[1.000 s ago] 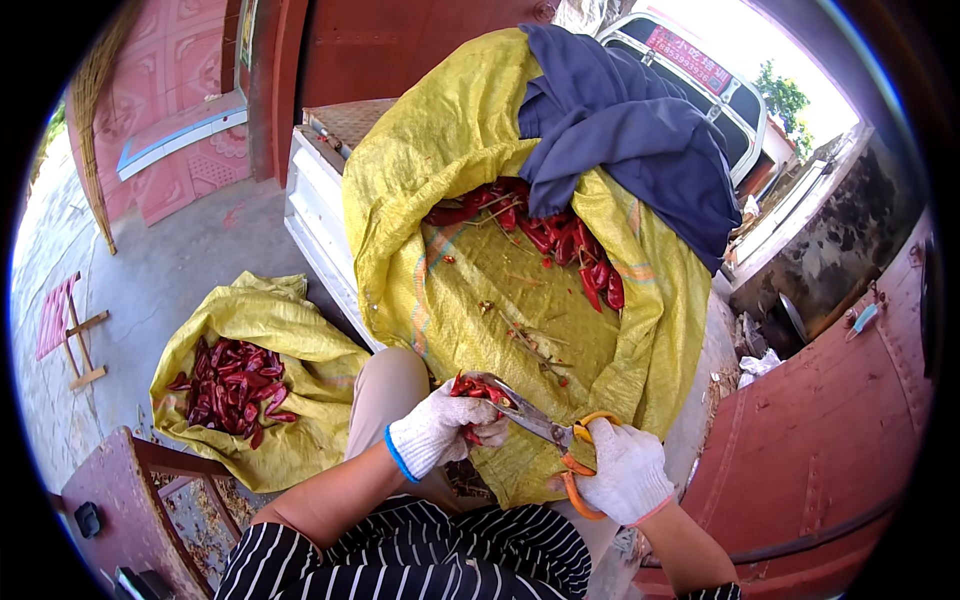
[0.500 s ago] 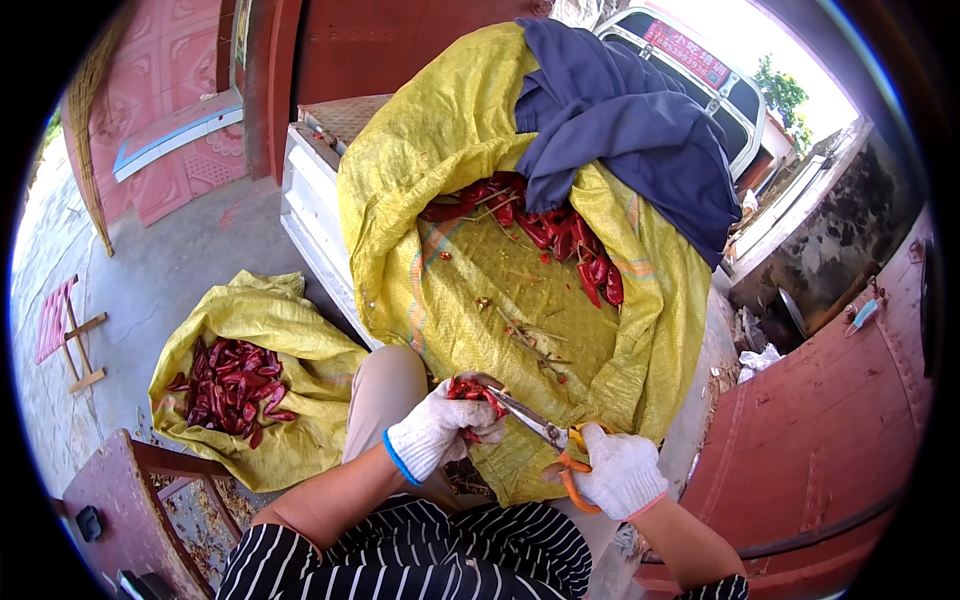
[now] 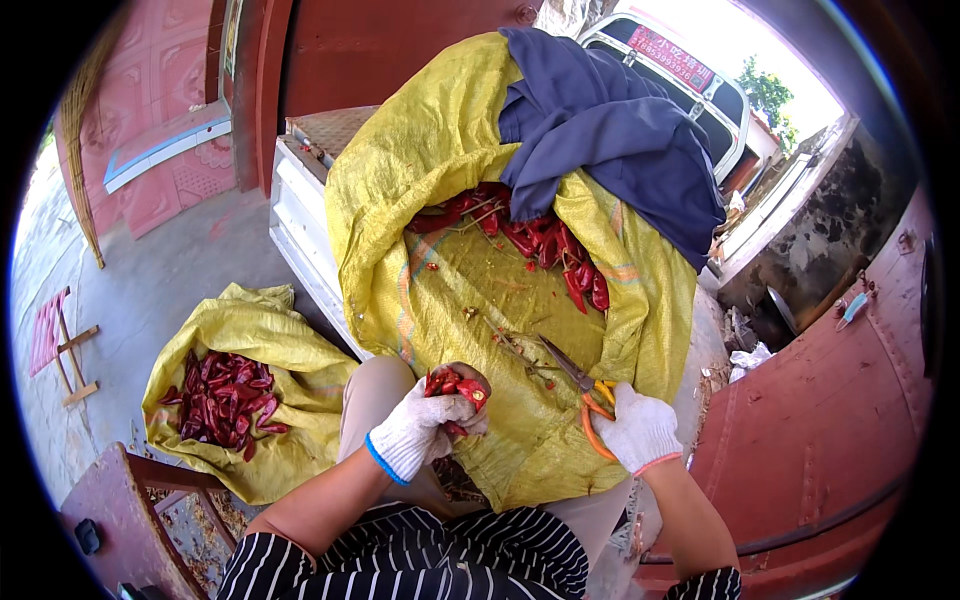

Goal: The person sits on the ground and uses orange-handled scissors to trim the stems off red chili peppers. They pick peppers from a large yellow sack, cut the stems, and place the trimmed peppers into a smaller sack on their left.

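Observation:
My left hand [image 3: 420,428], in a white knit glove with a blue cuff, is closed round a bunch of red chili peppers [image 3: 452,386] above my knee. In my right hand [image 3: 638,426], also gloved, are scissors [image 3: 584,384] with orange and yellow handles. Their blades point up and left over the large yellow woven sack [image 3: 440,300] and are apart from the peppers. Deep in that sack's mouth lie more red chili peppers [image 3: 548,240], with cut stems [image 3: 515,345] scattered on its near flap.
To the left, a smaller yellow sack [image 3: 320,385] holds many red chilies [image 3: 228,400]. A dark blue cloth [image 3: 620,130] covers the big sack's top. A wooden chair [image 3: 125,510] stands at lower left, a folding stool [image 3: 65,345] beyond it. A red metal panel [image 3: 800,430] lies to the right.
My right hand has drawn the scissors rightward, away from the chilies, and turned the blades more upward. My left hand still grips its bunch, slightly lower and to the left.

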A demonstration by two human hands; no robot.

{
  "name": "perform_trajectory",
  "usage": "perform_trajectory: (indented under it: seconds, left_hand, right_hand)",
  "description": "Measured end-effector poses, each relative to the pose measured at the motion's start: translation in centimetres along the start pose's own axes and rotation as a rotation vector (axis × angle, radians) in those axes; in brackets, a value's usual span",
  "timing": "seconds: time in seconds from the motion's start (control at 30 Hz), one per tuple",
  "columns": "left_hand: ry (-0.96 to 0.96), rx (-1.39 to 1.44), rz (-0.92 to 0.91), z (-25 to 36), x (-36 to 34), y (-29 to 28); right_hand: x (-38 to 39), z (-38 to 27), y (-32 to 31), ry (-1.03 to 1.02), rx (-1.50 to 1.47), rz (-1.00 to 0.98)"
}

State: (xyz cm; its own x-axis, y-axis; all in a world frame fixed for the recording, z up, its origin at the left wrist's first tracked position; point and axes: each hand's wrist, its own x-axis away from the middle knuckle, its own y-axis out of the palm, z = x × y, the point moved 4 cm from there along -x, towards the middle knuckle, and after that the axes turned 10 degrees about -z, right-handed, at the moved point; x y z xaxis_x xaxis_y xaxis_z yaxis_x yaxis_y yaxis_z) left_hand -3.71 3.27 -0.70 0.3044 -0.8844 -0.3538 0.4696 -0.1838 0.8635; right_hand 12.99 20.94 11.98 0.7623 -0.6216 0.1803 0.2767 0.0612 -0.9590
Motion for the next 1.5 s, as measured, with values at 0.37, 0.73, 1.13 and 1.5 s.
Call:
perform_trajectory:
  seconds: [0.37,0.73,1.13,1.5]
  left_hand:
    - [-0.152,0.021,0.002,-0.9,-0.3,1.7]
    - [-0.011,0.071,0.080,-0.2,0.5,-2.4]
    - [0.058,-0.164,0.299,0.9,0.0,0.2]
    - [0.023,-0.294,0.176,0.8,-0.4,1.1]
  right_hand:
    - [-13.2,-0.6,-2.4,0.012,-0.073,0.217]
    - [-6.3,-6.7,-3.8,-0.173,-0.488,0.193]
    - [1.1,-11.9,-1.9,-0.536,-0.467,0.121]
    - [-1.5,-11.9,-3.1,-0.610,-0.781,0.254]
